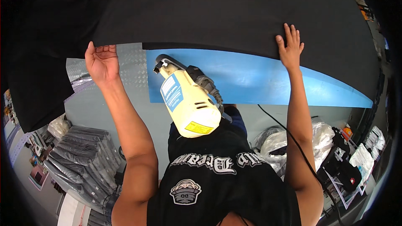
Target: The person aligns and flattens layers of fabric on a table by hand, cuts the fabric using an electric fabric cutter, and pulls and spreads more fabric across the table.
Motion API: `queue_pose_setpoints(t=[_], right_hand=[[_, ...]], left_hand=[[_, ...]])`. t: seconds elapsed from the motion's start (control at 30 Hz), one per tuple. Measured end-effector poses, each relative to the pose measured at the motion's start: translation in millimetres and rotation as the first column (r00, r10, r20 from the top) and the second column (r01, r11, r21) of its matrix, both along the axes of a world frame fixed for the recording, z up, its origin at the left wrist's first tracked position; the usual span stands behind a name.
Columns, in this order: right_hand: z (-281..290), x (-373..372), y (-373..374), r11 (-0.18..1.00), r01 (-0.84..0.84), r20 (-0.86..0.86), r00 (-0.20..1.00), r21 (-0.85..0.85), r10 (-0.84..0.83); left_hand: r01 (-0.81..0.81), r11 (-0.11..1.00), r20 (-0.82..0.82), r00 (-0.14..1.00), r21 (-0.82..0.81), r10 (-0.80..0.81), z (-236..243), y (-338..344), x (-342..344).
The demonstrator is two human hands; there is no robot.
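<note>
A large black fabric (217, 12) spreads over the worktop. My left hand (101, 60), palm up, pinches its near edge with curled fingers. My right hand (289, 45) lies on the fabric with fingers spread. Between them a cream electric machine with a black handle (190, 113), apparently a cutter, lies at an angle on a blue board (264, 79) along the near edge, overhanging it toward me. A patterned metal surface (133, 62) shows beside my left hand.
A black cord (273, 118) hangs down past my right forearm. Below the worktop are stacked grey wrapped bundles (79, 163) at left and plastic bags (316, 142) with black items at right. A fold of black fabric (33, 92) hangs over the left end.
</note>
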State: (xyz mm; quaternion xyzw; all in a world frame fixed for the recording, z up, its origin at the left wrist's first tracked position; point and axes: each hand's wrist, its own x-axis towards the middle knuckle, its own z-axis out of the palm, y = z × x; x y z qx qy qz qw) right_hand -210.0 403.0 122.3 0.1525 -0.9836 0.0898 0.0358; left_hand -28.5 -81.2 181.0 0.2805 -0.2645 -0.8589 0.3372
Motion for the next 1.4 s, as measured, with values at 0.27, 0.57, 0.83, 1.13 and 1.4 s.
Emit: queue_pose_setpoints(t=[0.27,0.57,0.83,1.13,1.4], right_hand=[[-4,2,-11,0.999,-0.016,-0.048,0.999,0.034,0.017],[-2,-1,-5,0.997,-0.039,-0.066,0.997,0.06,0.043],[-4,15,-48,0.983,-0.163,-0.117,0.978,0.083,0.172],[1,19,-43,0.984,-0.136,-0.097,0.984,0.119,0.147],[0,28,-66,0.992,-0.122,-0.056,0.991,0.021,0.123]], left_hand=[[-0.034,0.988,0.319,0.948,0.154,-0.017,-128,-14,47],[0.095,0.962,0.265,0.95,0.256,-0.164,-134,-9,46],[0.167,0.951,0.437,0.858,0.259,-0.27,-139,-6,47],[0.572,0.085,0.564,0.754,-0.816,0.336,-52,-9,-36],[0.688,-0.545,0.653,0.694,-0.478,0.303,-55,39,-56]])
